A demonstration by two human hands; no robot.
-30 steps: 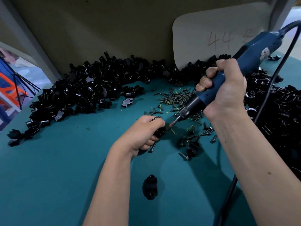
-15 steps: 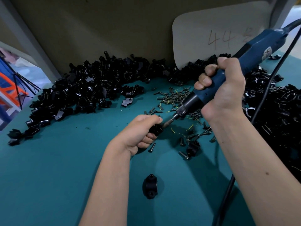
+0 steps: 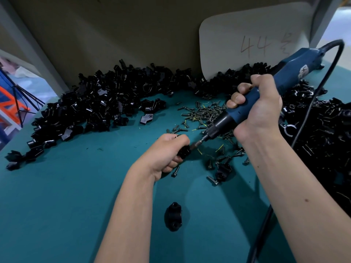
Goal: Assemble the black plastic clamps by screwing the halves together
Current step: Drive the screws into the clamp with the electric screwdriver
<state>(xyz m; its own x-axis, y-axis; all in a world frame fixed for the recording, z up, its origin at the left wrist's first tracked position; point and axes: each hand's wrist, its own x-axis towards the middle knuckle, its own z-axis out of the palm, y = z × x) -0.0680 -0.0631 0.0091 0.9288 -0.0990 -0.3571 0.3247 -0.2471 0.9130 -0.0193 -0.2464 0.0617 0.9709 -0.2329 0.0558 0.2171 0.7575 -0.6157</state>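
A teal tabletop (image 3: 57, 205) fills the view, backed by a beige wall with a pale card (image 3: 252, 35) marked "44" leaning on it.

Nearest lies a finished clamp (image 3: 173, 216), alone on the mat. Beyond it the left hand (image 3: 165, 154) grips the clamp being built (image 3: 184, 151); its fingers (image 3: 171, 165) are curled round the part, which shows only as a dark edge poking out at the thumb side, so most of it is hidden in the fist. The right hand (image 3: 256, 109) is wrapped round the blue driver (image 3: 266, 92), fingers closed on its barrel.

Over the last second the driver has swung up a little steeper and the left hand has drifted slightly left and down, while the bit (image 3: 197, 143) stays at the clamp's exposed edge, just past the left thumb. That reads as a screw being driven home, probably near seated; whether the bit is actually turning cannot be told.

Past the hands, loose screws (image 3: 201, 112) are scattered, another clamp (image 3: 223, 170) sits among them, and a heap of halves (image 3: 106, 103) curves along the wall.
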